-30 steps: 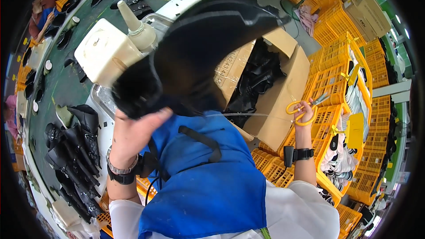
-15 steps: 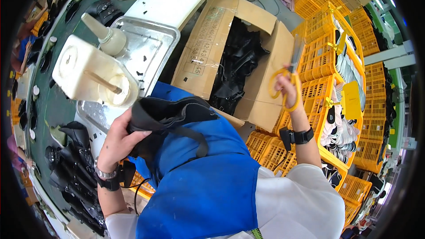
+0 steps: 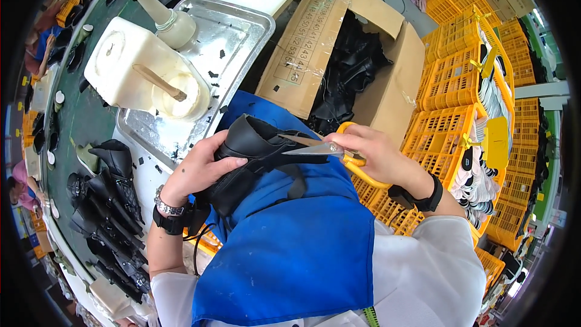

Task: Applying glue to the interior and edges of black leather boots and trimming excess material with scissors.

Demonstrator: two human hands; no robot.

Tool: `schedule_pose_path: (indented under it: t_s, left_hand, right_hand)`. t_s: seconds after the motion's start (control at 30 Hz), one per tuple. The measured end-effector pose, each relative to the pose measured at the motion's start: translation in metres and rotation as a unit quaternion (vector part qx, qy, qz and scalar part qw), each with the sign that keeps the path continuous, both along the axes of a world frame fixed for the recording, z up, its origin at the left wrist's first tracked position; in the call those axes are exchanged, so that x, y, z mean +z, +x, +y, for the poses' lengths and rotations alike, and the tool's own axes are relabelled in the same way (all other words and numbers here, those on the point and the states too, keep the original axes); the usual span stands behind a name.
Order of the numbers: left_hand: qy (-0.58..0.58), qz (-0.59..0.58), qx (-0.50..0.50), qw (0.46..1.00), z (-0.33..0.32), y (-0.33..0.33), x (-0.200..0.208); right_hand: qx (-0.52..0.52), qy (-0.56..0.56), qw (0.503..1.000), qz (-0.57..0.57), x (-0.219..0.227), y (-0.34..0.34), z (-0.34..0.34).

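My left hand (image 3: 203, 166) grips a black leather shoe upper (image 3: 249, 139) over my lap, thumb on the near side and the other fingers behind it. A dark strap hangs from the piece onto my blue apron (image 3: 290, 230). In my right hand (image 3: 372, 152) is a pair of scissors (image 3: 330, 149) with yellow handles, fingers through the loops. Its blades are parted and point left, their tips at the edge of the black upper. Whether leather lies between the blades is hard to tell.
A metal tray (image 3: 245, 24) on the left holds a cut-open white jug (image 3: 121, 63) with a wooden stick and a pale squeeze bottle (image 3: 177, 29). Ahead stands a cardboard box (image 3: 290, 54) of black pieces. Yellow crates (image 3: 445, 133) rise on the right; black boots (image 3: 112, 200) lie left.
My right hand has swung down and left, bringing the scissors from beside the box to the upper. The upper has been turned in my left hand, and the whole view has shifted slightly.
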State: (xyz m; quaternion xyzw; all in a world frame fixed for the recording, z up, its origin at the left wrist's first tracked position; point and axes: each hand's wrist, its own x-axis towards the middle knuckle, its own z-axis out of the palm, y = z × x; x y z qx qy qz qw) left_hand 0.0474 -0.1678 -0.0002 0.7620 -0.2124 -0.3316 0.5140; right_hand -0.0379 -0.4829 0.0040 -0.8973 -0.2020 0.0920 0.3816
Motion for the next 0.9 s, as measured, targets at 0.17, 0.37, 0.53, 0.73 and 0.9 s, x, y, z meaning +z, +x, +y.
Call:
schedule_pose_path:
  t_s: [0.17, 0.37, 0.53, 0.73, 0.9]
  left_hand:
    - [0.023, -0.009, -0.024, 0.999, 0.000, 0.002, -0.001]
    - [-0.023, -0.011, -0.027, 0.999, -0.007, 0.000, -0.005]
    - [0.018, -0.009, -0.038, 0.999, -0.008, 0.001, -0.004]
    - [-0.001, 0.000, -0.030, 1.000, -0.007, -0.001, -0.008]
    - [0.008, 0.000, -0.039, 0.999, -0.007, 0.000, -0.009]
  right_hand:
    - [-0.020, -0.028, 0.999, -0.038, -0.004, -0.003, 0.004]
    - [0.009, -0.058, 0.998, -0.031, -0.005, -0.006, 0.005]
    - [-0.016, -0.026, 1.000, -0.003, -0.012, -0.009, 0.006]
    - [-0.024, 0.007, 0.998, 0.057, -0.011, -0.014, 0.006]
    - [-0.032, 0.024, 0.996, 0.081, -0.019, -0.019, 0.007]
